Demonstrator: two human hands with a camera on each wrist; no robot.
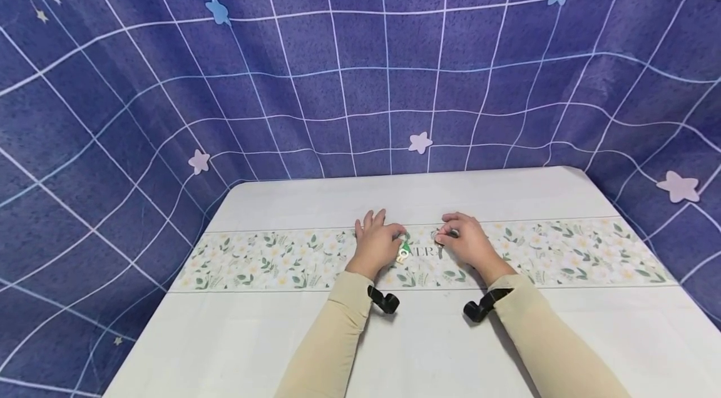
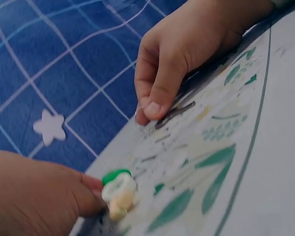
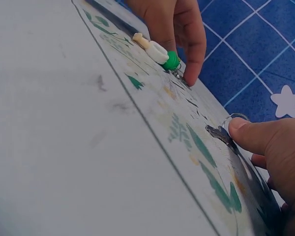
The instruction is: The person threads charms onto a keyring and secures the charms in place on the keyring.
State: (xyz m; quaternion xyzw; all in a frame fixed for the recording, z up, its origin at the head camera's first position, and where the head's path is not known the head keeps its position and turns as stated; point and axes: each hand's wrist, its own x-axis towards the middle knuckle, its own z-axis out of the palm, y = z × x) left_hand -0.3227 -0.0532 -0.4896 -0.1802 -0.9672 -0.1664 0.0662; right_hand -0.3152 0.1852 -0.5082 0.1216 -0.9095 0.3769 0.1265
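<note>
The keychain charm (image 1: 403, 253) sits at the thumb and index fingertip of the left hand (image 1: 375, 251), on the side facing the other hand. It has a bright green top, a rounded white middle and a cream to yellowish end. Its green top lies closest to the fingertips, where a small metal chain (image 3: 179, 75) joins it; the pale end points back toward the wearer. Well apart from it, the right hand (image 1: 467, 241) pinches a thin silvery split ring (image 3: 236, 116) between thumb and index finger. A dark metal key (image 3: 219, 134) slants just beside that thumb, its free end reaching past the fingertips.
</note>
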